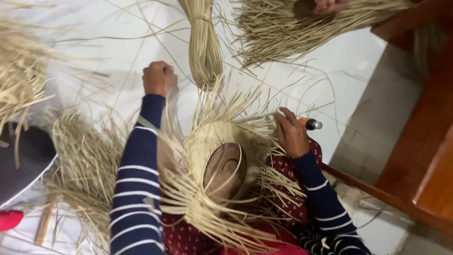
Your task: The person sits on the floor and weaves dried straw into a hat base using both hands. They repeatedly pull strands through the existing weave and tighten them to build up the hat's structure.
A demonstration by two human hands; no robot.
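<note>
bare white floor [325,71] lies open right of the straw bundle [204,47] and around the left hand [158,78]. loose straw heaps [85,160] block the floor's left edge, another heap [283,28] its top edge, wooden furniture [424,141] the right.

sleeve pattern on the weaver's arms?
Dark navy sleeves with thin white horizontal stripes, clearest in the head view.

The half-woven hat [214,156] is dry, matt, pale straw over a smooth brown wooden form [225,170]; the bundle of strips [204,45] looks smoother, the sleeves [137,189] soft striped knit cloth.
</note>
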